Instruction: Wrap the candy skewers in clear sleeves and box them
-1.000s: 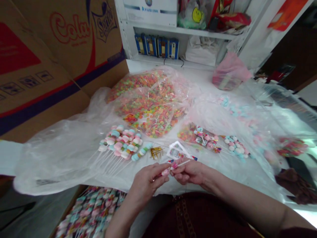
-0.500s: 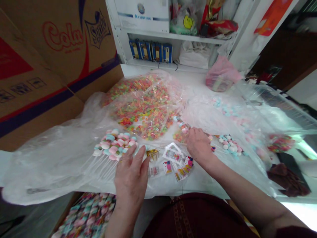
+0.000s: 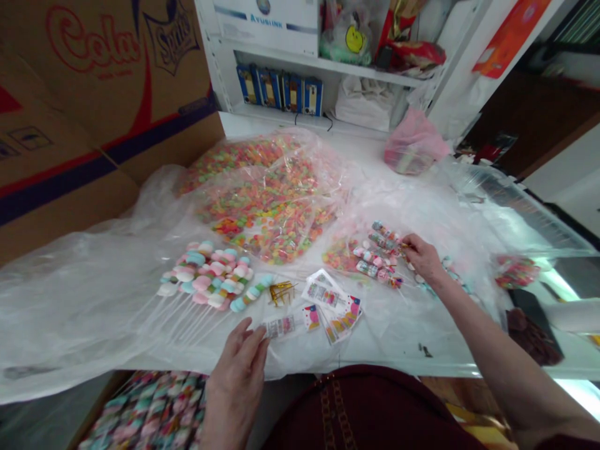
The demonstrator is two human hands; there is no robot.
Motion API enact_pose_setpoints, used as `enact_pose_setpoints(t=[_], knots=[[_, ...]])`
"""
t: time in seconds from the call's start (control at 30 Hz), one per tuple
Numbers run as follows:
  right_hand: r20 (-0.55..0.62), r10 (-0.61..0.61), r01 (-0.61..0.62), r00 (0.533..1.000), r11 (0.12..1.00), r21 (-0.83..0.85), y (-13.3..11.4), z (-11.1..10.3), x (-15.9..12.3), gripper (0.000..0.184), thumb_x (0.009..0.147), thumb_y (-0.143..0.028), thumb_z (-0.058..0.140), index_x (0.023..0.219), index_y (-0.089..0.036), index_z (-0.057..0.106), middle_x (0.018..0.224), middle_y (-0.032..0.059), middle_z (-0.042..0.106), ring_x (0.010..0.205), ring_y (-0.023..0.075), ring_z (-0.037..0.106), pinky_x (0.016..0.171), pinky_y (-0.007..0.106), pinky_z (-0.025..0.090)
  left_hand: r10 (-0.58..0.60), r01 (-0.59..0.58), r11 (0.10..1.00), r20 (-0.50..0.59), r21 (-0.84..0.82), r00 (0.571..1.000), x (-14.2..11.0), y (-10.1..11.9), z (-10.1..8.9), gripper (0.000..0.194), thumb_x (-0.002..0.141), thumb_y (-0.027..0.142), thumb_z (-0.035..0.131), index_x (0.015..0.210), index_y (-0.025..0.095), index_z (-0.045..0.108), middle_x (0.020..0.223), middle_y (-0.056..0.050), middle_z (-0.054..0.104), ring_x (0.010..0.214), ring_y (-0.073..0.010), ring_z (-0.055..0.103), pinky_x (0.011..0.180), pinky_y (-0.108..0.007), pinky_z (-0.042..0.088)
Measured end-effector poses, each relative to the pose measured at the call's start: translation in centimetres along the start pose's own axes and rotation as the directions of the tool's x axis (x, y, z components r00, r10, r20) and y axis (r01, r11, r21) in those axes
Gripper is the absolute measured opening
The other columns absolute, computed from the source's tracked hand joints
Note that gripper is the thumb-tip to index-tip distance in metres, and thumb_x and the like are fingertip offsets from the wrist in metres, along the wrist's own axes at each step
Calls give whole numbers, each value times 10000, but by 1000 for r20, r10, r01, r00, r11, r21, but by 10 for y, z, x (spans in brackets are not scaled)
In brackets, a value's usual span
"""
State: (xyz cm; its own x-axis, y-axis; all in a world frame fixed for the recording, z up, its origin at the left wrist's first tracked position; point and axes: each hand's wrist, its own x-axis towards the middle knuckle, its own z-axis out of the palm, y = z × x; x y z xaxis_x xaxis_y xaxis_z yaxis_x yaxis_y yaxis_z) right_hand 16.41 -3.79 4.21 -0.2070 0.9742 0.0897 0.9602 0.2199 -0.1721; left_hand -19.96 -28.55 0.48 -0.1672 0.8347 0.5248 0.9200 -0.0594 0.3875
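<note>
My left hand (image 3: 239,365) is low on the table, its fingers drawn together at the left edge of a clear printed plastic bag (image 3: 281,326). My right hand (image 3: 422,257) is closed around the gathered end of a wrapped marshmallow skewer (image 3: 384,242), which lies beside other wrapped skewers (image 3: 368,269). Unwrapped pastel marshmallow skewers (image 3: 210,275) with white sticks are piled on the left. A single marshmallow skewer (image 3: 252,294) sits apart from that pile. Next to it are gold twist ties (image 3: 281,292) and a fanned stack of printed bags (image 3: 330,303).
Large clear bags of colourful ring candies (image 3: 272,194) cover the back of the table. A cardboard box (image 3: 94,125) stands at left, shelves (image 3: 276,119) behind. More skewers fill a box (image 3: 150,409) below the table edge. A pink bag (image 3: 412,144) sits at back right.
My right hand has moved right, and the wrapped skewers now show beside it. My left hand has come down from the marshmallow pile to the printed bag, uncovering the single skewer. The view has shifted slightly.
</note>
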Motion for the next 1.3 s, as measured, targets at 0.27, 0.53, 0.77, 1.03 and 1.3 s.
enact_pose_setpoints(t=[0.27,0.53,0.77,1.03,1.3], knots=[[273,-77,145,959,960,-241,2,8,-41,507,847,-60,362,1342,-145,435,1212,159,605,923,237,643,710,289,447,-77,73,997,102,40,992,-17,16,5,224,910,269,449,976,177,642,1163,-138,601,881,-194,660,780,-305,555],[202,-198,231,959,961,-153,-102,-30,-59,267,915,-205,389,1065,-188,609,989,85,662,882,206,615,707,267,421,-347,347,937,131,20,929,-10,22,-9,189,892,245,466,902,191,647,874,-43,610,748,-140,624,646,-224,495],[235,-286,304,929,952,-41,-172,27,-84,202,867,-277,504,1014,-188,611,991,96,632,940,228,557,743,294,387,-324,341,939,230,-37,918,-16,28,-8,210,903,244,433,879,191,634,817,-32,592,710,-134,597,633,-231,458],[187,-24,-26,982,965,260,-123,45,-66,207,830,-297,469,830,-220,661,739,9,657,695,179,586,637,274,403,-272,317,942,301,-113,914,-18,34,-1,184,920,220,427,897,196,608,849,-31,580,750,-138,591,689,-242,460],[-163,-208,246,964,933,264,-118,48,-75,373,856,-237,446,1182,-152,604,1281,125,552,1207,239,471,1024,400,371,-151,100,980,312,174,938,-1,48,2,352,850,168,522,1200,198,552,1232,-134,550,1080,-289,527,878,-434,437]])
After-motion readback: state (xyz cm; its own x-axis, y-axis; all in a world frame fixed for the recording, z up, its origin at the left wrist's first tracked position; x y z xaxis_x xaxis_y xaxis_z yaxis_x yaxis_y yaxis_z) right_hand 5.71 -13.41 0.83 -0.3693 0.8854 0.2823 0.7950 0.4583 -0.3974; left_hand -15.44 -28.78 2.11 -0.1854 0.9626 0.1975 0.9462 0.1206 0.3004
